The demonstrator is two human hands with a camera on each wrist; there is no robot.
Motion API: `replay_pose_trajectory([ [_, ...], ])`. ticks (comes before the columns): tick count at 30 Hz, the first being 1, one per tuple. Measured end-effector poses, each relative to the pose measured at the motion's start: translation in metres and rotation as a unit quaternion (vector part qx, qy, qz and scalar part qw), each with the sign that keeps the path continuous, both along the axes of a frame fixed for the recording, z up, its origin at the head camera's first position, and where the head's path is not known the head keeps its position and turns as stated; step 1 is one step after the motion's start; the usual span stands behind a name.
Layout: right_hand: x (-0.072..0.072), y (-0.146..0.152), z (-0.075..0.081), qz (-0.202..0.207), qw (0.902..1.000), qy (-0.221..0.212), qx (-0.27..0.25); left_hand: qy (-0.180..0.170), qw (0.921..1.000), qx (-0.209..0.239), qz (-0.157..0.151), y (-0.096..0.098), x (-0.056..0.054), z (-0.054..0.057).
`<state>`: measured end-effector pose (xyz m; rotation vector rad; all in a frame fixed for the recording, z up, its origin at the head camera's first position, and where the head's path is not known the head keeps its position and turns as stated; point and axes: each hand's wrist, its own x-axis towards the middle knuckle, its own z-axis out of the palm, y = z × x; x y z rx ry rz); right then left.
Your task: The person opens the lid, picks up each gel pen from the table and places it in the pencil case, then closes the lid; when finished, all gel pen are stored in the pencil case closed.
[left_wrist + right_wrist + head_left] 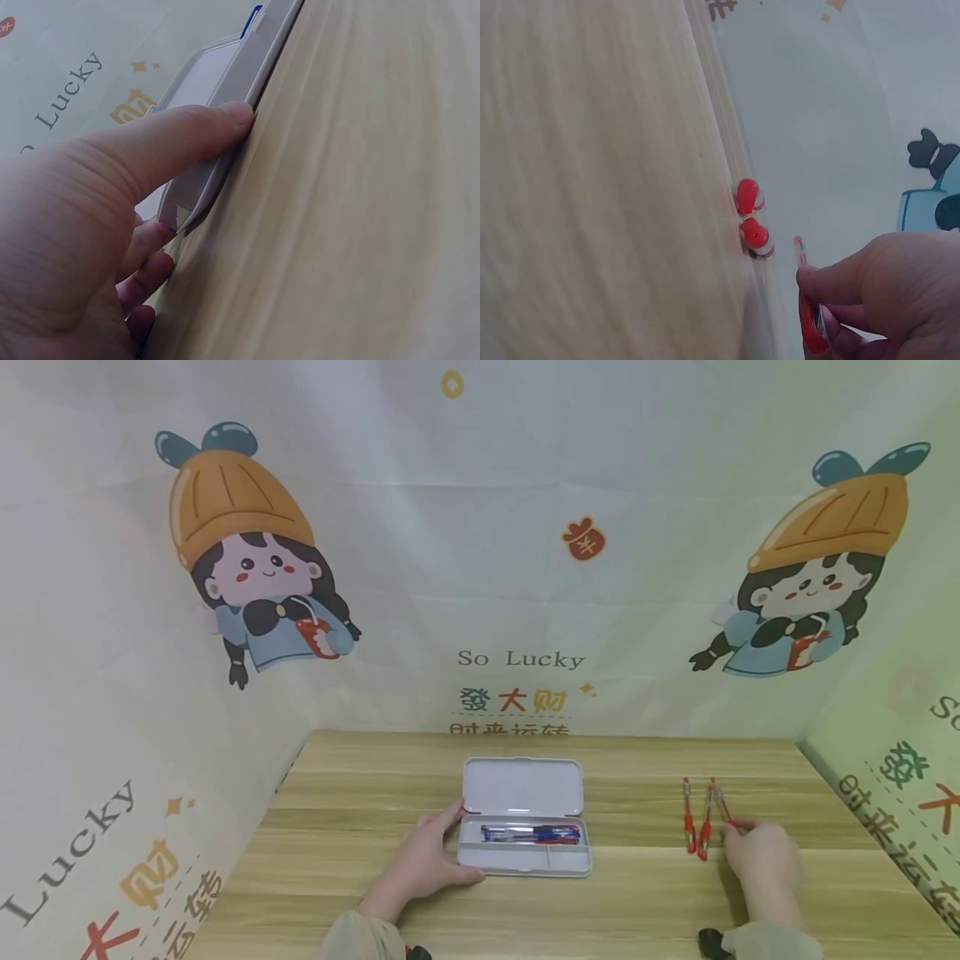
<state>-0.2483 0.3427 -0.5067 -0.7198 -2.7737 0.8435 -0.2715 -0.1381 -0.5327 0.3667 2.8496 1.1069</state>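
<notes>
Nearest, at the bottom edge: two pale sleeves (358, 939), one wrist each. Left hand (423, 860) flat on the wooden table (360, 793), fingers straight, thumb and forefinger braced against the left end of the open white pencil case (525, 860); nothing gripped, only pressed, thumb tip (236, 114) on the case's rim. Inside the case, in the long far compartment, blue pens (531, 834) lying side by side; lid (522, 786) tipped back on the far side. Well to the right, right hand (761, 852) curled round a red pen (723, 808), pinched at its near end between thumb and fingers, far end angled away and leftwards. Just left of that, two more red pens (696, 822) lying on the table, close together, red caps (751, 217) towards the near side. Behind everything, a pale printed backdrop (517, 568) with cartoon figures and "So Lucky".
</notes>
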Motion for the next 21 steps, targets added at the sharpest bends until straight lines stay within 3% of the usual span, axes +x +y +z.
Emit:
replay_pose_trajectory([
  [11,-0.005,-0.02,0.016,0.046,0.9987,0.02,0.005,0.001,1.0,-0.002,-0.003,0.001,-0.002,-0.003],
  [21,-0.012,-0.049,0.02,0.101,0.9926,0.061,0.025,-0.002,1.0,-0.003,0.004,0.0,-0.001,0.0],
])
